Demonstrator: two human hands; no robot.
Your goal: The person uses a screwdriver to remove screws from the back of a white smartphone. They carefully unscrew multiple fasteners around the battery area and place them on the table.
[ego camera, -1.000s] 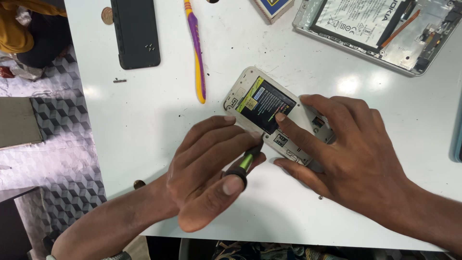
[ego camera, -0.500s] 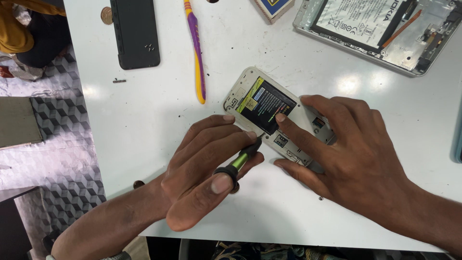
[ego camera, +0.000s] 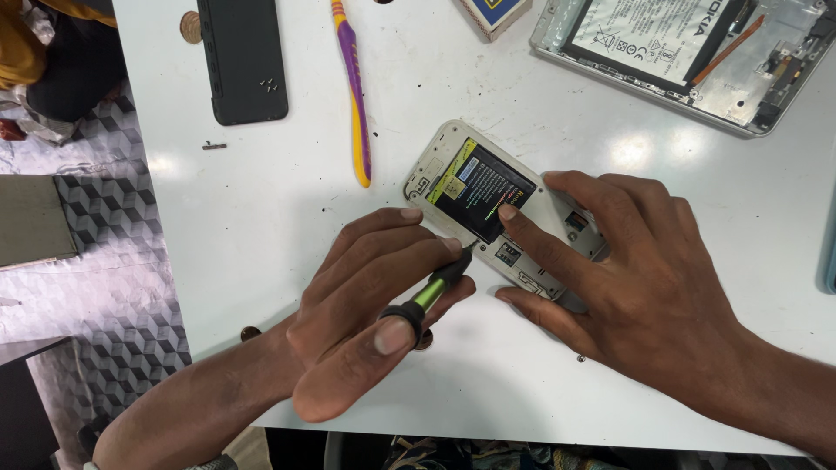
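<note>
An opened white phone (ego camera: 453, 165) lies back-up on the white table (ego camera: 261, 226), its black and yellow battery (ego camera: 477, 189) showing. My left hand (ego camera: 366, 305) grips a small green and black screwdriver (ego camera: 431, 292), tip set at the phone's near edge beside the battery. My right hand (ego camera: 627, 270) presses down on the phone, index fingertip on the battery and thumb at the phone's lower end.
A purple and yellow toothbrush (ego camera: 355, 96) lies above the left hand. A black phone cover (ego camera: 242, 57) and a coin (ego camera: 190, 26) sit at the top left. Another dismantled phone (ego camera: 688, 52) lies at the top right. A tiny screw (ego camera: 213, 145) rests on the table.
My left hand has turned slightly on the screwdriver, the thumb shifting along the handle's end. The phone and my right hand stay in place.
</note>
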